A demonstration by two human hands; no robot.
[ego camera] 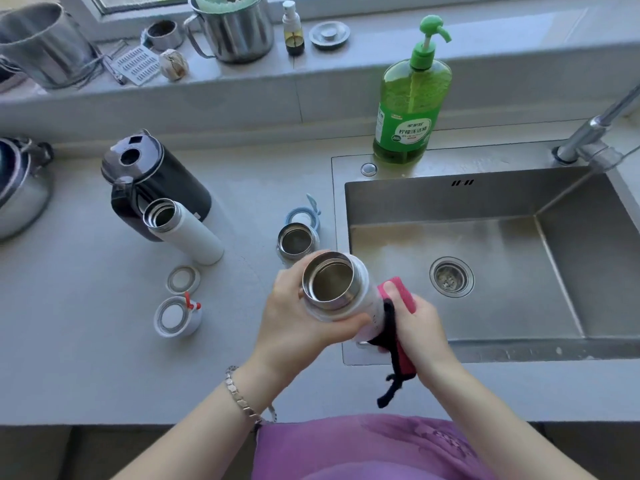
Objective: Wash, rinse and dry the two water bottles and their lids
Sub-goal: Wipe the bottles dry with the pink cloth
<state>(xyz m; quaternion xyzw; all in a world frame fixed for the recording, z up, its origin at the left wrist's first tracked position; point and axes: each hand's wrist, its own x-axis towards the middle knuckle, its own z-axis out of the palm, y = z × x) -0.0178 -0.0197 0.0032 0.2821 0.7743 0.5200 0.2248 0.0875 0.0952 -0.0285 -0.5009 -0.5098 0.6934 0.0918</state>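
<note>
Forearms reach up from a purple garment (363,448), the left wrist wearing a metal bracelet (242,398). The left hand (298,317) grips the held bottle (341,289) just below its steel neck, tilting the open mouth towards the camera; its steel inside looks empty, with no water visible. The right hand (419,323) clasps a pink sponge (400,289) against the bottle's white side, thumb on top, a black strap (389,389) dangling below. All this is above the counter (86,358) at the front left corner of the sink (519,271), whose basin holds only its drain (452,277). Left of the hands lie a white lid (175,317) with a red tab, hollow side up, and just beyond it a loose ring (183,279). Just behind the held bottle stands a steel-mouthed cup (298,241), dark inside, contents unclear, with a blue lid (302,216) touching its far side. Further left the second bottle (187,233) stands uncapped against a black jug (159,181); a kettle (20,195) sits at the left edge. Green soap (408,109), over half full, stands on the sink's back rim near the tap (595,133). On the sill are a steel mug (235,29) stuffed with something green, a pot (38,43), a spray bottle (293,29) and a plug (329,34).
</note>
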